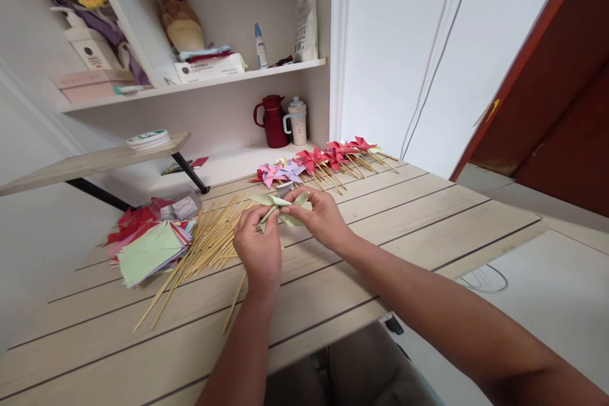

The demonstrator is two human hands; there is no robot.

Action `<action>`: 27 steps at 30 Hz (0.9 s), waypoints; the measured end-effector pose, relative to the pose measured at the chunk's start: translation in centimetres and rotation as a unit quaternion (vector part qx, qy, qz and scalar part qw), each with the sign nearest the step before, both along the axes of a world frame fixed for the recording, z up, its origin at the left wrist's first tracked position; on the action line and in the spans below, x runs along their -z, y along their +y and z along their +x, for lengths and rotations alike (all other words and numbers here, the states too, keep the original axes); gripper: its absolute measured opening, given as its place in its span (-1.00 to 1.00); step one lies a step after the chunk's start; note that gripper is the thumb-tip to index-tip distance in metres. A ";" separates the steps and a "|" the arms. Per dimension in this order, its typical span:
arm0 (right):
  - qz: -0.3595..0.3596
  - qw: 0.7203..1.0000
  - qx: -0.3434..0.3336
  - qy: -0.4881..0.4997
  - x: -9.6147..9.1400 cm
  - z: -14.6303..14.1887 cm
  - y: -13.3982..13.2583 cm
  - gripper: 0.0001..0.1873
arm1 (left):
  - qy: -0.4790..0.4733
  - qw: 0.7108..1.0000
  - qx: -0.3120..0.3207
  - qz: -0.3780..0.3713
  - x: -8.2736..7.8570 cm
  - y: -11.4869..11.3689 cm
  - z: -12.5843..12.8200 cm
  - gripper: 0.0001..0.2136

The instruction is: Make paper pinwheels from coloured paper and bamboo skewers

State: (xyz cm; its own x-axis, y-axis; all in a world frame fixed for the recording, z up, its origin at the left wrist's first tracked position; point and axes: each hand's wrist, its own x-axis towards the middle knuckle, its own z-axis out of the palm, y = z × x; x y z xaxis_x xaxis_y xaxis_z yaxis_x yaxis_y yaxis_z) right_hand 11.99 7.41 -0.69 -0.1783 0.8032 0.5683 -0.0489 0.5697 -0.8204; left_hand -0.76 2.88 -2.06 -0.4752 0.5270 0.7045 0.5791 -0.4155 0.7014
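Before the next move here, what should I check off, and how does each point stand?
1. Green folded paper held in both hands: ok; left hand and right hand pinch it above the table.
2. Its centre in view: not ok; the fingers cover it.
3. Stick fixed to it: cannot tell; a loose stick runs under the left hand.
4. Wooden sticks nearby: ok; the pile lies just left of the left hand.
5. Finished pinwheels apart from the hands: ok; they lie in a row behind.

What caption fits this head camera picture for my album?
Left hand and right hand pinch folded green paper beside wooden sticks on the table.
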 end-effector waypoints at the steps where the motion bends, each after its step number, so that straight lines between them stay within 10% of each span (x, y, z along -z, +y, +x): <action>1: 0.000 1.000 0.001 0.000 0.0 0.0 0.0 -0.88 | -0.017 1.000 0.010 -0.009 0.0 0.0 0.0 -0.98; 12: -0.020 1.000 0.006 0.010 0.2 0.1 0.0 -0.89 | -0.228 0.955 0.153 -0.113 -0.4 0.3 0.1 -0.82; 27: -0.020 1.000 0.014 0.019 0.2 -0.1 -0.1 -0.88 | -0.162 0.983 0.081 -0.043 0.4 0.8 -0.5 -0.87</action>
